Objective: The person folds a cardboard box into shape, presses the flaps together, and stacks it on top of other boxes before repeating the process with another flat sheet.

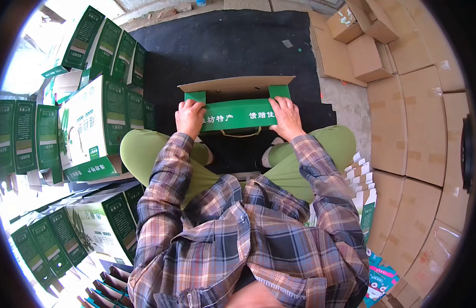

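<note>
- Box (238,114) lies on mat (222,46), green flap facing up, brown flap open behind.
- Left hand (190,118): fingers bent, pressing flap, no grasp.
- Right hand (286,118): fingers spread flat on flap.

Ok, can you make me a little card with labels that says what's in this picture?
hands: left hand and right hand lie palm down on the green box
box: sits on the black mat, brown flap raised behind, cord handle in front
person's left: finished green boxes in rows
person's right: brown cartons stacked
clothes: plaid shirt
</note>
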